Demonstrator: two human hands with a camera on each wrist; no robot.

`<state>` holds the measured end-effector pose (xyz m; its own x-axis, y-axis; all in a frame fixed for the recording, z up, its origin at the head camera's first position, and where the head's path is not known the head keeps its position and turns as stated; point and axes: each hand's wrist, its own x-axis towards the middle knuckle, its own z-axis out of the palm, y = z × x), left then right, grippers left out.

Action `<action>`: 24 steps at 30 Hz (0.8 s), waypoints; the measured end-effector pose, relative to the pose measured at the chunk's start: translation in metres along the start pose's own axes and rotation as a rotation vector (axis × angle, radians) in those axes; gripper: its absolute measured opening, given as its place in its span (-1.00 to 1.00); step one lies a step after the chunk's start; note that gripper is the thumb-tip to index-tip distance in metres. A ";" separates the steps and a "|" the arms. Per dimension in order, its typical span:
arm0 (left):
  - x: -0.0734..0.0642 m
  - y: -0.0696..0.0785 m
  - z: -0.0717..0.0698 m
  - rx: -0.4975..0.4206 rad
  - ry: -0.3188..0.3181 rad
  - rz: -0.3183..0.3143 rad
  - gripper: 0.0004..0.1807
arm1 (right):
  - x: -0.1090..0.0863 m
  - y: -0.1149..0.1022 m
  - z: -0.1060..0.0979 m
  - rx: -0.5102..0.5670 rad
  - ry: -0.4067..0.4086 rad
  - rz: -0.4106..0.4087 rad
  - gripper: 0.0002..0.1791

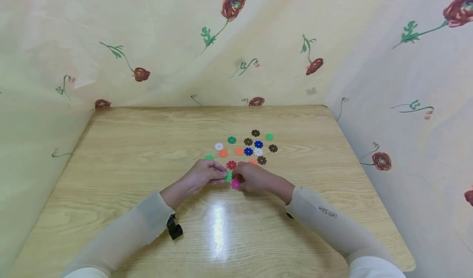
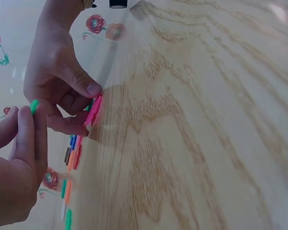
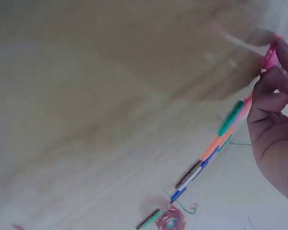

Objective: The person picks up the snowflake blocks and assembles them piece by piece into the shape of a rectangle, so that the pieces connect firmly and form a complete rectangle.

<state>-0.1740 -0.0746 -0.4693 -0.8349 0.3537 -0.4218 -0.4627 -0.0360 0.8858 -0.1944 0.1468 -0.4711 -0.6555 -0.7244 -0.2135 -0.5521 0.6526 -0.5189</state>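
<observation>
Between its thumb and fingers my left hand (image 1: 199, 173) (image 2: 17, 167) pinches a light green notched disc (image 1: 228, 176) (image 2: 34, 106), seen edge-on in the left wrist view. Just to the right, my right hand (image 1: 255, 177) (image 2: 60, 72) (image 3: 278, 129) holds a pink notched disc (image 1: 235, 184) (image 2: 93, 111) (image 3: 270, 57) by its rim, tilted close to the tabletop. The two discs are near each other. A red disc (image 1: 231, 164) lies flat just beyond the hands, and another light green disc (image 1: 209, 157) lies beyond the left hand.
Beyond the hands several flat discs are scattered: white (image 1: 219, 146), dark green (image 1: 231, 140), orange (image 1: 239, 151), blue (image 1: 249, 151), brown (image 1: 273, 148). The wooden table (image 1: 129, 146) meets a flower-patterned cloth (image 1: 166, 44) at its back and sides.
</observation>
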 end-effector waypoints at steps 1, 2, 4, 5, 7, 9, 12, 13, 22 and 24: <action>0.000 0.000 0.000 -0.002 -0.003 0.005 -0.83 | -0.001 -0.001 0.001 -0.005 0.013 0.000 -0.73; 0.000 0.000 0.000 -0.001 -0.004 0.006 -0.82 | -0.002 -0.002 0.002 -0.007 0.021 0.009 -0.75; -0.001 0.000 0.000 -0.003 -0.005 0.012 -0.81 | -0.002 -0.002 0.003 0.011 0.039 0.029 -0.79; -0.001 0.000 -0.001 0.000 -0.005 0.017 -0.80 | -0.002 -0.002 0.003 0.027 0.048 0.040 -0.81; -0.002 0.000 -0.001 0.005 -0.005 0.022 -0.80 | 0.000 -0.001 0.003 0.073 0.070 0.063 -0.83; -0.003 0.000 -0.001 -0.005 -0.008 0.023 -0.79 | 0.001 0.001 0.001 0.163 0.113 0.095 -0.87; -0.003 0.001 -0.001 -0.017 -0.018 0.027 -0.79 | 0.003 0.003 -0.006 0.356 0.201 0.148 -0.91; -0.004 0.001 -0.001 -0.024 -0.022 0.029 -0.78 | 0.003 0.002 -0.010 0.441 0.229 0.170 -0.91; -0.005 0.001 0.001 -0.011 -0.008 0.047 -0.81 | 0.011 -0.008 -0.028 0.868 0.363 0.245 -0.77; -0.005 0.001 0.002 -0.002 -0.006 0.051 -0.81 | 0.012 -0.007 -0.027 0.881 0.362 0.244 -0.73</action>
<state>-0.1696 -0.0750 -0.4657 -0.8556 0.3568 -0.3751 -0.4204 -0.0561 0.9056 -0.2118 0.1392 -0.4479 -0.9001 -0.3835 -0.2067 0.1049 0.2698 -0.9572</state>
